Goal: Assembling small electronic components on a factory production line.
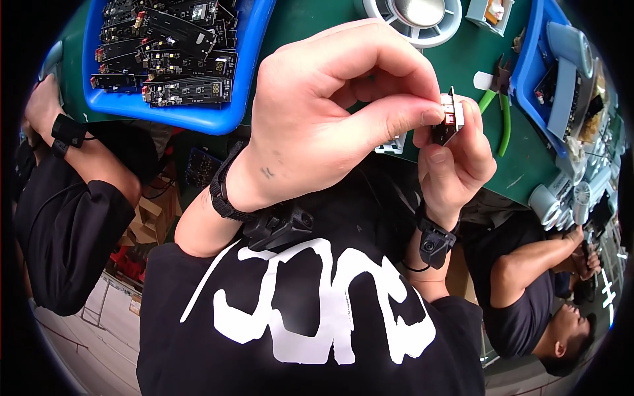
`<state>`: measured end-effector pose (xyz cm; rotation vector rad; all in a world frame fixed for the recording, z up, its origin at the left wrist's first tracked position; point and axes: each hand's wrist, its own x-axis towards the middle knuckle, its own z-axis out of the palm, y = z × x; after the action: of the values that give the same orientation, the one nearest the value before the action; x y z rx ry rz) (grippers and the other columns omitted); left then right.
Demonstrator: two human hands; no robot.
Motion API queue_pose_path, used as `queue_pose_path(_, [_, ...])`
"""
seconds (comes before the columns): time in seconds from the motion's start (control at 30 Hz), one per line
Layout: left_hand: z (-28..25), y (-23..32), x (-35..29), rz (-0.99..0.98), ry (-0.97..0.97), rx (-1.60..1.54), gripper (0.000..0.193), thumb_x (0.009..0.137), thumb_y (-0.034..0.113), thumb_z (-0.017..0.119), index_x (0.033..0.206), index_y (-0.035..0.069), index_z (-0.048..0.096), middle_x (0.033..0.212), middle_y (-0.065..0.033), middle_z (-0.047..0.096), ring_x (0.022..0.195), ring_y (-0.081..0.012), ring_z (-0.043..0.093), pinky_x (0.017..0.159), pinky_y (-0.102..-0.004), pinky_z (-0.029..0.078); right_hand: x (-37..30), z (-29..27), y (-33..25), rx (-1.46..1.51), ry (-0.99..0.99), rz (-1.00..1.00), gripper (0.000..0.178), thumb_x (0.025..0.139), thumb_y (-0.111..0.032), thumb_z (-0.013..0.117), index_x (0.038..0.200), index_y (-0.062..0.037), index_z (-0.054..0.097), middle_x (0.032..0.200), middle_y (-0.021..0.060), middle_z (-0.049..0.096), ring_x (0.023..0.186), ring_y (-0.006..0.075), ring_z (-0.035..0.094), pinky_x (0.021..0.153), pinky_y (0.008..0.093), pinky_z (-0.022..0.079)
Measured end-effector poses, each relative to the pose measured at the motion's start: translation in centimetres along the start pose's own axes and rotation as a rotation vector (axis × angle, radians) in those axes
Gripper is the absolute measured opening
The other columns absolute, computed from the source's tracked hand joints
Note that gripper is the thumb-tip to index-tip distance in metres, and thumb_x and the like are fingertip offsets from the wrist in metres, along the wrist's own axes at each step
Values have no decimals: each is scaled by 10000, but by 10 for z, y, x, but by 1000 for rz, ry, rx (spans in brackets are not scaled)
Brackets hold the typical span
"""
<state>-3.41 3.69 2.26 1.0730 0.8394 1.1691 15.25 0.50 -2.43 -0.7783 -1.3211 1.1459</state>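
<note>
Between my two hands, over the front of the table, is a small black circuit board [444, 134] with red and white connector parts, tilted nearly edge-on. The thumb and forefinger of my left hand [330, 109] pinch its red and white end. My right hand [456, 162] grips the same board from the other side, fingers curled behind it and thumb below. Which exact part each fingertip presses is partly hidden by the fingers. Several similar black circuit boards [185, 89] lie piled in a blue tray [228, 122] to the left of my left hand.
Green-handled cutters [505, 122] lie on the green table [462, 63] at the right. Beyond my hands is a round white housing [452, 20]. A blue bin [528, 59] of parts and light-blue casings [545, 201] are on the right. Other people sit on both sides.
</note>
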Motion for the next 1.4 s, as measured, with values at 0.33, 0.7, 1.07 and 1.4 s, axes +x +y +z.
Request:
queue_pose_path(0.33, [-4, -10, 3, 183, -18, 196, 177, 847, -46, 765, 960, -77, 632, 902, -130, 643, 800, -166, 611, 691, -259, 505, -3, -9, -2, 31, -117, 53, 516, 920, -91, 740, 1370, 74, 551, 1316, 240, 608, 1080, 243, 636, 851, 312, 538])
queue_pose_path(0.7, [-14, -7, 14, 256, -182, 314, 229, 836, 20, 788, 1038, -59, 714, 914, -121, 678, 810, -150, 619, 721, -264, 506, -2, -4, -4, 156, -10, 120, 482, 801, 62, 752, 1270, 61, 642, 1124, 240, 676, 914, 240, 658, 763, 305, 527])
queue_pose_path(1.07, [-23, -11, 21, 374, -240, 401, 202, 783, 63, 824, 954, -5, 740, 889, -86, 748, 806, -184, 637, 727, -292, 512, -1, -5, -4, 330, -59, 213, 471, 804, 62, 755, 1261, 70, 645, 1157, 242, 674, 968, 244, 650, 794, 306, 516])
queue_pose_path(1.4, [-23, -19, 25, 406, -244, 289, 213, 758, 52, 840, 937, -10, 741, 877, -93, 737, 790, -192, 647, 689, -289, 516, -1, -7, -5, 353, -52, 256, 474, 810, 68, 748, 1270, 77, 633, 1194, 229, 667, 1016, 252, 640, 847, 319, 518])
